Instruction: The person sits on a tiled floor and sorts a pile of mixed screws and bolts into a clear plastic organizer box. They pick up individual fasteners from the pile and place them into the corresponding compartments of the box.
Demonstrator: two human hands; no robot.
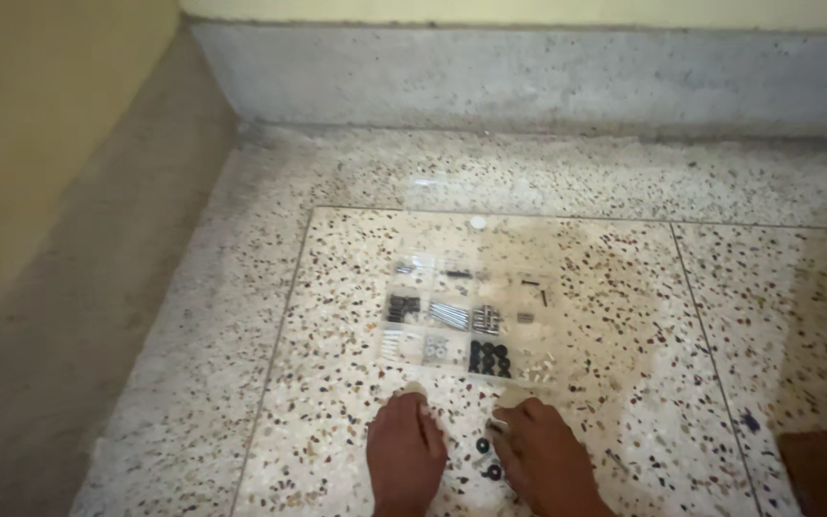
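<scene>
At the near edge of the floor (241,402), the left hand (404,455) lies flat, palm down, fingers together, holding nothing that shows. Just beside it the right hand (547,460) also rests on the floor; whether its fingers pinch anything I cannot tell. Between the hands lie two black washers (488,458), touching the floor.

Just past the fingertips sits a clear box (471,321) with a grid of compartments. Its near row holds pale pegs at the left, grey bits, black rings (490,358), and pale pieces at the right. The middle row holds dark screws (402,307), long silver screws (450,314), and more metal parts. The far row is mostly bare, with a few dark pieces.

Beyond, a grey skirting (528,81) runs along the wall.
</scene>
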